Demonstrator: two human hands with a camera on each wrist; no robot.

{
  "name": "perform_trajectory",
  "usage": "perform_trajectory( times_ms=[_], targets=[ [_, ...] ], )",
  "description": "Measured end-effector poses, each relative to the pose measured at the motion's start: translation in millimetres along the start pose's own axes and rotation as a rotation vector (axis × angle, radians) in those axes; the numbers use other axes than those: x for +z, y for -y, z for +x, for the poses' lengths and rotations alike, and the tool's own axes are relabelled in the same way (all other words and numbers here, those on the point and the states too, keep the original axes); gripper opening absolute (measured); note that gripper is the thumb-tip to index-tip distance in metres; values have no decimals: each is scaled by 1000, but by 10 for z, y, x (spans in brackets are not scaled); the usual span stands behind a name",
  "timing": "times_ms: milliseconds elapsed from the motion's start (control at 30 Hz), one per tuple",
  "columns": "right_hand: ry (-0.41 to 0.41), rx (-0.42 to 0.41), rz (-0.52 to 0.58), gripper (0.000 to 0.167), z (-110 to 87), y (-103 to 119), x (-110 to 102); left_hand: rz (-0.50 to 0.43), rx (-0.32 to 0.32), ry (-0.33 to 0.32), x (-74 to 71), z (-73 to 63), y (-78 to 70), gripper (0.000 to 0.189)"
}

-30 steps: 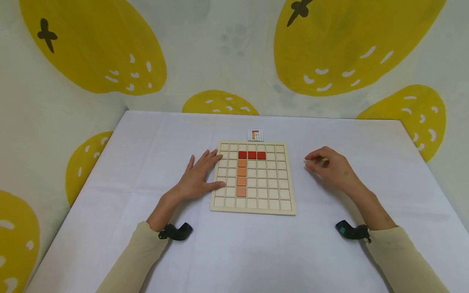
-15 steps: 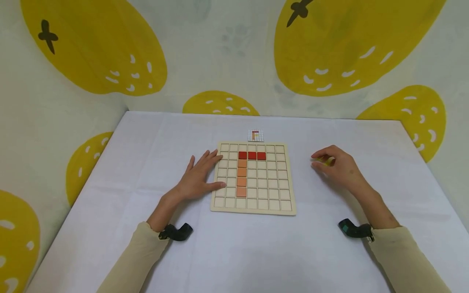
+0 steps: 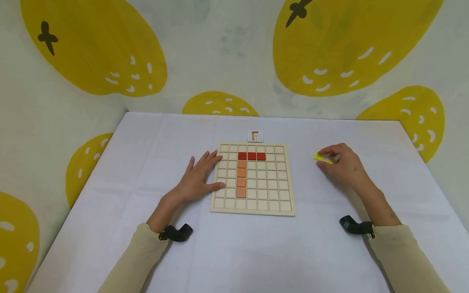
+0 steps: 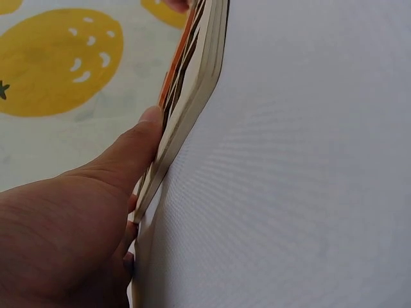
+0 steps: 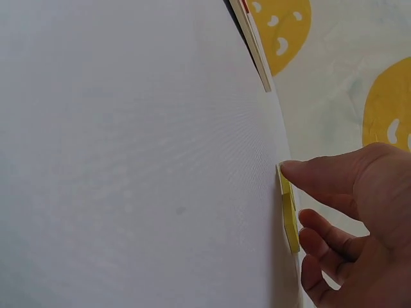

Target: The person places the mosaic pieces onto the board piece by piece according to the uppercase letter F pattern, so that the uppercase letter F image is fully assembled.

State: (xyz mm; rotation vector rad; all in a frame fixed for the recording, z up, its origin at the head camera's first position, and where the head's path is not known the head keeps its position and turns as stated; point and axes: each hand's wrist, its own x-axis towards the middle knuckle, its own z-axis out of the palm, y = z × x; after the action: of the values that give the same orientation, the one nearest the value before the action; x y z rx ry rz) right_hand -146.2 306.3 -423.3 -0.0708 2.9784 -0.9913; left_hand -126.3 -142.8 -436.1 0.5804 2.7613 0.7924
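Observation:
In the head view my left hand (image 3: 195,181) lies spread at the left edge of a wooden grid board (image 3: 253,213), thumb and fingertips over its rim. The left wrist view shows that thumb (image 4: 144,131) along the board's side. Three red tiles (image 3: 251,156) form a row in the grid, with a column of several orange tiles (image 3: 241,173) below their left end. Right of the board, my right hand (image 3: 346,165) pinches yellow tiles (image 3: 318,156) low at the white tabletop. Two yellow pieces (image 5: 290,221) show in the right wrist view, the thumb on the upper one.
A small pattern card (image 3: 255,136) lies behind the board, with a coloured figure on a grid. White cloth (image 3: 234,252) covers the table. A wall cloth (image 3: 234,53) with yellow fruit prints rises at the back and left. Dark wrist cameras (image 3: 355,226) hang near both sleeves.
My right hand has moved right, away from the board, and yellow tiles have come into view at its fingertips. The left hand, the board and its tiles have stayed put.

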Motion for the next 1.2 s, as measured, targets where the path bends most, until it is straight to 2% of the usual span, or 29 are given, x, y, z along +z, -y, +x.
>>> perform_trajectory(
  times_ms=[367,867,1200],
  targets=[
    [68,27,-2,39,32,-14,-6,-1,-1,4,-7,2,0,92],
    [76,82,-23,39,67,-14,26,8,7,4,9,17,15,91],
    [80,71,-24,36,81,48,72,14,1,3,-4,13,6,92]
  ],
)
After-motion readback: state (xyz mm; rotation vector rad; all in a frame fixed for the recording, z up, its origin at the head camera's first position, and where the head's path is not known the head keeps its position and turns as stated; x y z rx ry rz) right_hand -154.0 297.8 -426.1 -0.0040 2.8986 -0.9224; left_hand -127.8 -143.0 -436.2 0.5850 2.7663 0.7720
